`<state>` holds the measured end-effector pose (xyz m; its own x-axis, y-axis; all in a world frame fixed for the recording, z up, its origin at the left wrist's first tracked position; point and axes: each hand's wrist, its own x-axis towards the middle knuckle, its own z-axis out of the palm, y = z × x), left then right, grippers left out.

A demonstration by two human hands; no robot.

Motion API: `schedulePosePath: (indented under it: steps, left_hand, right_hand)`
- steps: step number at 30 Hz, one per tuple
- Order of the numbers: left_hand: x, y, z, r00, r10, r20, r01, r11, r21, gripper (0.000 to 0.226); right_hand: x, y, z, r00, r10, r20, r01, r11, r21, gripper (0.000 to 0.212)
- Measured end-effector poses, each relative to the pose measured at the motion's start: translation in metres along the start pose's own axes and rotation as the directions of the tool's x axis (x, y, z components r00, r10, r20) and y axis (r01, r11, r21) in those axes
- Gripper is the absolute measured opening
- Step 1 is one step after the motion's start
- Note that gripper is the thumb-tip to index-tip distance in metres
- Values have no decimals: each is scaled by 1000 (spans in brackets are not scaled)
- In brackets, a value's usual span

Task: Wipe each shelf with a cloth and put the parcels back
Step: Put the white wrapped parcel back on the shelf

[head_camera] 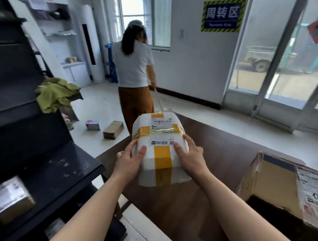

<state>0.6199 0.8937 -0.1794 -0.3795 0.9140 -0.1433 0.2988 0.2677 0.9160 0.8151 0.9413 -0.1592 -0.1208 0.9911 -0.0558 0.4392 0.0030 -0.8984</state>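
A white foam parcel (158,131) bound with yellow tape and carrying printed labels rests on a dark brown table (213,154). My left hand (128,159) grips its left near corner and my right hand (189,155) grips its right near corner. To my left stands a dark shelf unit (51,176). A crumpled olive-green cloth (55,93) lies on the end of an upper shelf. A small labelled parcel (10,198) sits on a lower shelf at the far left.
A large cardboard box (294,190) with a label stands on the table at the right. Two small parcels (113,130) lie on the white floor. A person in a white top (133,65) stands beyond the table holding a long handle. Glass doors line the right side.
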Motion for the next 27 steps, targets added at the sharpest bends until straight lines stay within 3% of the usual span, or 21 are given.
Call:
schedulePosePath:
  steps: [6,10,12,18,27]
  left_hand:
    - [-65,-16,-34,988,-35,-152,29,999,-42,95]
    - [-103,-17,-57,959,-45,-280,25,997,-74,69]
    - [-119,-17,-74,940,-57,-336,33,997,-77,67]
    - [-169,-25,-125,920,-74,-386,24,991,-133,94]
    - [-247,-24,-212,868,-21,-497,-40,993,-113,97]
  right_hand:
    - [-38,-13,26,988,-57,144,59,998,-11,65]
    - [-64,-31,41,970,-105,221,107,994,3,64]
    - [-76,-44,50,959,-131,252,134,991,3,64]
    - [-119,-79,80,924,-207,321,205,978,42,66]
    - [-194,-139,127,882,-298,366,281,955,100,67]
